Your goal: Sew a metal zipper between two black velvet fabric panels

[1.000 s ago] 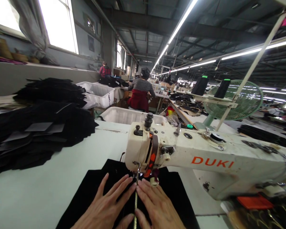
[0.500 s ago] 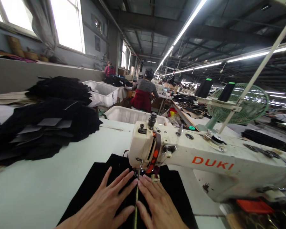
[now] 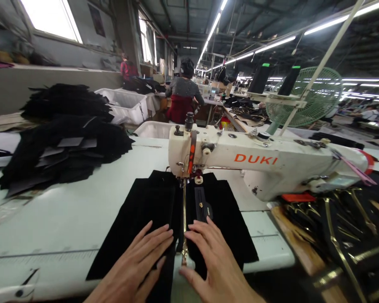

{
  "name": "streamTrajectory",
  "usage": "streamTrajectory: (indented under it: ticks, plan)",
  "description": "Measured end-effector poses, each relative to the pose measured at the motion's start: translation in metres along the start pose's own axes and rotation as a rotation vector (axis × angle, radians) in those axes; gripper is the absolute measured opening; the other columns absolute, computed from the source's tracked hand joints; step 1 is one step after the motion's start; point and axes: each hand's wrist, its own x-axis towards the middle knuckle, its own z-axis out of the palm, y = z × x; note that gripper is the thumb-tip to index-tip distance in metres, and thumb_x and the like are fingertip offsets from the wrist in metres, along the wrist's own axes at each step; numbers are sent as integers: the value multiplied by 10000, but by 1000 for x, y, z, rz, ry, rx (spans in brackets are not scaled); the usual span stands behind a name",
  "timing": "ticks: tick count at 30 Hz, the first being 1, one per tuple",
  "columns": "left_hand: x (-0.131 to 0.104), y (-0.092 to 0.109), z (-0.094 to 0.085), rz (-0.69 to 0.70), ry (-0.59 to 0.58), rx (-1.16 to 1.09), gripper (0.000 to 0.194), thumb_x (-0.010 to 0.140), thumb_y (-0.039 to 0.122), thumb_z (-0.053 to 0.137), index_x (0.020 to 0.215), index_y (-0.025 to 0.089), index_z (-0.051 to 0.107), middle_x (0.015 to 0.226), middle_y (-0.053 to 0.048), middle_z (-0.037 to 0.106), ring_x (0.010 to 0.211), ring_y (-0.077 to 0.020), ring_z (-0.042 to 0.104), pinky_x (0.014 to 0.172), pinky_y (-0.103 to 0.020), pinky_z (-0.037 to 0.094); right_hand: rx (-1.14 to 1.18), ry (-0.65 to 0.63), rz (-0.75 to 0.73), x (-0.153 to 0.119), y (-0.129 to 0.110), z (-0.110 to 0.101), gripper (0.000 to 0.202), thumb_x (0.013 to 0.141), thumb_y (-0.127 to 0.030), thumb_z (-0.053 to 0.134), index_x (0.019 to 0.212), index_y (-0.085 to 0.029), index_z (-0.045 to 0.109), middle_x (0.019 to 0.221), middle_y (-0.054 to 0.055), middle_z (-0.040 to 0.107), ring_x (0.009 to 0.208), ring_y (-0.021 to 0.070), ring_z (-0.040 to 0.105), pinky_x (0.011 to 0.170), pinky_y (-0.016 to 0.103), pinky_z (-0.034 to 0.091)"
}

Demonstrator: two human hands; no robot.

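Black fabric [image 3: 145, 202] lies on the pale table under the needle end of the white sewing machine [image 3: 221, 151]. A gold-toothed zipper [image 3: 185, 206] runs down its middle from the presser foot, its metal end hanging near the table's front edge. My left hand [image 3: 142, 261] rests palm down on the fabric left of the zipper, fingers stretched out. On the other side, my right hand [image 3: 214, 256] is open, fingertips on the fabric beside the teeth and thumb near the zipper's lower end. A small pocket zipper [image 3: 201, 205] shows on the right piece.
Stacked black cut pieces [image 3: 72, 143] sit at the left of the table. Several gold zippers on black tape [image 3: 337, 231] lie at the right. White bins [image 3: 126, 103] stand behind. A seated person [image 3: 185, 92] works ahead. Thread cones [image 3: 259, 78] and a green fan [image 3: 306, 97] stand at the right.
Both hands have slid back from the needle toward the table's front edge, uncovering the upper zipper and the pocket zipper. The camera view has shifted, showing more table front and the zippers at right.
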Motion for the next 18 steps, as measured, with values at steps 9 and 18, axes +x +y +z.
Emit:
streamTrajectory:
  ticks: [9, 18]
  plan:
    - [5, 8, -8, 122, 27, 59, 665, 851, 20, 450, 1498, 170, 412, 1371, -62, 624, 1298, -181, 546, 1176, -390, 241, -181, 55, -180, -13, -9, 24, 482, 851, -95, 515, 1331, -83, 555, 1258, 140, 646, 1229, 257, 568, 1178, 499, 343]
    - [6, 18, 1, 151, 123, 95, 521, 840, 2, 415, 1320, 114, 581, 1256, -78, 700, 1229, -160, 611, 1082, -270, 412, -71, 114, -30, -17, -12, 22, 442, 836, -95, 513, 1268, -140, 599, 1211, 120, 648, 1185, 261, 604, 1041, 466, 518]
